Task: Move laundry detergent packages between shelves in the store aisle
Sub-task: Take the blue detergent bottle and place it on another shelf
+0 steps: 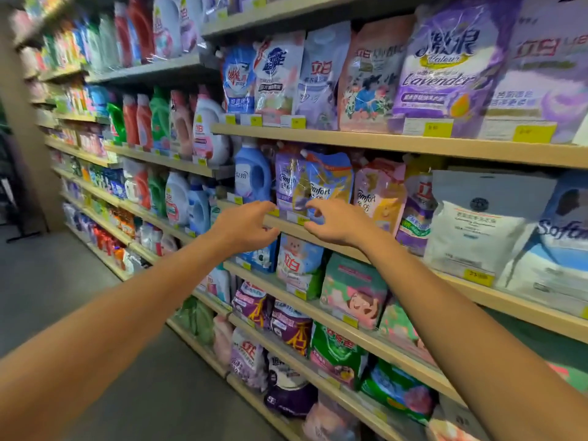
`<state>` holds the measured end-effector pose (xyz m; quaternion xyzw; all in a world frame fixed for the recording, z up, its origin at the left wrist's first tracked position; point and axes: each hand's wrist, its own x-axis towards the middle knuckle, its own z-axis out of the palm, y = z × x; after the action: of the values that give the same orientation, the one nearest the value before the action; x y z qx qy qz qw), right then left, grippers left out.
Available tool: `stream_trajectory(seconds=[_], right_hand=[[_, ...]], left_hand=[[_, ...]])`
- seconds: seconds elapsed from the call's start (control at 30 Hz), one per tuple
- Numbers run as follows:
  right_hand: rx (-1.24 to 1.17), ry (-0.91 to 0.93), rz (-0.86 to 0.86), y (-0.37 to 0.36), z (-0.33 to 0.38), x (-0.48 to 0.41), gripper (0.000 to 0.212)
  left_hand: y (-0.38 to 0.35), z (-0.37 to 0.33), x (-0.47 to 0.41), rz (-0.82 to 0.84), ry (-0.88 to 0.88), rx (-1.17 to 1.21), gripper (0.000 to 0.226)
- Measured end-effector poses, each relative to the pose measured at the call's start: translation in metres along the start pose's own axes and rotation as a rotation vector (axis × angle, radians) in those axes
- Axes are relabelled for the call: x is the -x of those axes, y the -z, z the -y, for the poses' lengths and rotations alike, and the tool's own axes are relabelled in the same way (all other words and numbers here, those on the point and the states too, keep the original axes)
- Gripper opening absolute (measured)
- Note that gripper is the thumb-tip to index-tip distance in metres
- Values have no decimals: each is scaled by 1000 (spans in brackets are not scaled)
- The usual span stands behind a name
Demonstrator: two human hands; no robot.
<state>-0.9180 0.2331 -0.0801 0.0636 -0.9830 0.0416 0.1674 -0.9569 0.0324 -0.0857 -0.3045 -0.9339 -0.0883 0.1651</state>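
Both my arms reach toward the middle shelf [413, 265] of a store aisle. My left hand [245, 227] hovers at the shelf's front edge, fingers curled and apart, holding nothing. My right hand [337, 222] is beside it, fingers spread, just in front of a blue Comfort pouch [331, 183]. A purple Comfort pouch [288, 179] stands to its left and a pink Comfort pouch [380, 195] to its right. Neither hand grips a pouch. A blue bottle [253, 173] stands left of the purple pouch.
The shelf above holds upright refill bags, among them a purple lavender bag [445, 68]. Below are a pink-and-blue bag [299, 262] and a green-and-pink bag [353, 291]. A large white sack [477, 224] sits to the right. Grey floor [63, 297] lies at left.
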Motion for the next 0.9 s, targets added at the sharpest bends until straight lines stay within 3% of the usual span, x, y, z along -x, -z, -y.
stream_trajectory(seconds=[0.3,0.53,0.9], right_hand=[[47,-22,16,-80,19,-145,53],[47,-188,-10,-129,53,-253,54],[46,-414,-49,-165,48,-339,45]], left_hand=[[-61,148,-98,5,33,103,62],[-84,261,-182,26,-110,84,62],[-128,344,-295,22,-236,166,71]])
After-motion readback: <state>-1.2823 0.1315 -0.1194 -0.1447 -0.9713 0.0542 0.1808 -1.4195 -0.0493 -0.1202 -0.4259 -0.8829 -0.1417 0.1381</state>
